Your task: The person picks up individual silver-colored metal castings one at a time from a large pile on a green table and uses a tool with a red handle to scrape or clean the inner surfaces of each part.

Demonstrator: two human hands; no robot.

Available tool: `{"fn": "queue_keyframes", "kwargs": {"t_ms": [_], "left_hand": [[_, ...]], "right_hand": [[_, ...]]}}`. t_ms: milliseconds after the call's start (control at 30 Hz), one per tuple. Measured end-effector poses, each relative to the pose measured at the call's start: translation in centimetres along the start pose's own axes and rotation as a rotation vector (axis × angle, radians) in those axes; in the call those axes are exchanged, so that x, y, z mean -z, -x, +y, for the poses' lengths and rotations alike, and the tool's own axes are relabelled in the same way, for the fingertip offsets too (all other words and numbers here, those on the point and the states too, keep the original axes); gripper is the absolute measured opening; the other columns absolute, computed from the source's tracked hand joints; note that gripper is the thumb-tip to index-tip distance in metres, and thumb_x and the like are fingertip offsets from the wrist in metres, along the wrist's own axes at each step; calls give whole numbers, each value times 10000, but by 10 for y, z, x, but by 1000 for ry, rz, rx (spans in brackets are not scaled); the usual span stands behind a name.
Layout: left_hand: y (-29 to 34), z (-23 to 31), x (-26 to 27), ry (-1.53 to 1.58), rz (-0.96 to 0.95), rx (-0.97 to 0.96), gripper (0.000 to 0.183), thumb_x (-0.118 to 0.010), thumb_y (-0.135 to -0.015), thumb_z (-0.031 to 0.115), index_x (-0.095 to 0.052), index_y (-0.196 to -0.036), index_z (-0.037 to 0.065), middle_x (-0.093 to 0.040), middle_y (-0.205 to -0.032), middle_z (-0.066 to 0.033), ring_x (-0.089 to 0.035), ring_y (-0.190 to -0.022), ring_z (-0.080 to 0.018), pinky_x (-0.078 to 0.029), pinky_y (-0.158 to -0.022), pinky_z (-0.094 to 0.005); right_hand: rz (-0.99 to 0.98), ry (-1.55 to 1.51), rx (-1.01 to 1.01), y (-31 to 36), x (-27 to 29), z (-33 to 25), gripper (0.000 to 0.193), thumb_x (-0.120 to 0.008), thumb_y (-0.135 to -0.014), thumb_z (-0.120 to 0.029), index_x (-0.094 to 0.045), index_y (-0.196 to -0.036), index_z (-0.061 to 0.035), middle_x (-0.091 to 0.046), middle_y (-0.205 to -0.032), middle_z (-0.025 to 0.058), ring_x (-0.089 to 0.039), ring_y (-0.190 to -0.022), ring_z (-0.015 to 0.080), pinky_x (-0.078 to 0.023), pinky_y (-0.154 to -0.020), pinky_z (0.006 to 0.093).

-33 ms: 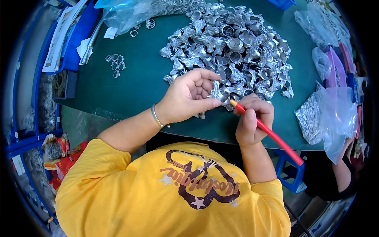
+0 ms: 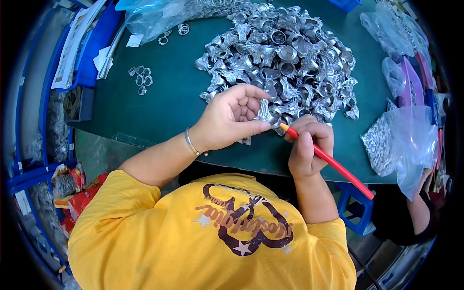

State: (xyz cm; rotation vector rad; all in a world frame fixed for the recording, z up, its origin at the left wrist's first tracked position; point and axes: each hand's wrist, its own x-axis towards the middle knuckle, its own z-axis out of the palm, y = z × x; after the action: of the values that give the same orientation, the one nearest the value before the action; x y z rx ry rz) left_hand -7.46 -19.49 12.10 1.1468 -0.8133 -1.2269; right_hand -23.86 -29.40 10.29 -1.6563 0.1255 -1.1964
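A silver metal piece point(image 2: 264, 112) with a ridged side and a round opening is pinched between the thumb and fingers of my left hand point(image 2: 231, 113), in front of a large heap of similar pieces point(image 2: 285, 58). My right hand point(image 2: 311, 145) is closed round a red pencil point(image 2: 340, 170) with a pale orange tip. That tip points up and left, right beside the held piece; whether they touch I cannot tell. The pencil's far end slants down to the right, past the table's edge.
Several loose rings point(image 2: 142, 77) lie on the green table point(image 2: 159, 106) at the left. Clear plastic bags stand at the back left and along the right edge point(image 2: 408, 140). A blue tray point(image 2: 96, 46) with papers is at far left. Another person's arm point(image 2: 418, 212) shows at right.
The red pencil's tip has shifted very slightly left and down with my right hand. My left hand stays in place with the metal piece.
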Motion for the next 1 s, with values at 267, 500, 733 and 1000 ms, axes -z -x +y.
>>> {"fn": "queue_keyframes", "kwargs": {"t_ms": [267,500,733,1000], "left_hand": [[0,-2,1,-106,-29,-51,498,-741,-740,-33,-519,-1185,-2,-542,-927,-12,-552,-793,-39,-476,-669,-179],[0,-6,5,-104,-72,-73,494,-723,-744,-64,-512,-1187,-14,-553,-929,-26,-568,-800,-61,-499,-680,-205],[0,-12,1,-77,-125,-167,521,-719,-732,-83,-463,-1177,8,-601,-1071,-130,-605,-970,-145,-518,-784,-262],[-8,-15,13,-599,-92,-756,510,-762,-679,-50,-469,-1081,60,-570,-1198,-175,-573,-1007,-201,-468,-843,-305]], "right_hand": [[-47,61,-58,0,-1,-1,47,-542,-851,-5,-500,-836,12,-585,-683,117,-539,-562,177,-448,-540,281],[-60,59,-87,1,-1,-2,42,-545,-851,-3,-511,-839,17,-588,-688,114,-531,-548,176,-448,-542,285],[118,-4,-92,-2,-5,-1,92,-484,-922,-37,-525,-982,19,-616,-800,124,-570,-660,157,-474,-603,267],[-54,211,-29,-3,-12,1,191,-649,-793,77,-533,-922,-4,-631,-833,114,-596,-680,150,-481,-601,248]]}}
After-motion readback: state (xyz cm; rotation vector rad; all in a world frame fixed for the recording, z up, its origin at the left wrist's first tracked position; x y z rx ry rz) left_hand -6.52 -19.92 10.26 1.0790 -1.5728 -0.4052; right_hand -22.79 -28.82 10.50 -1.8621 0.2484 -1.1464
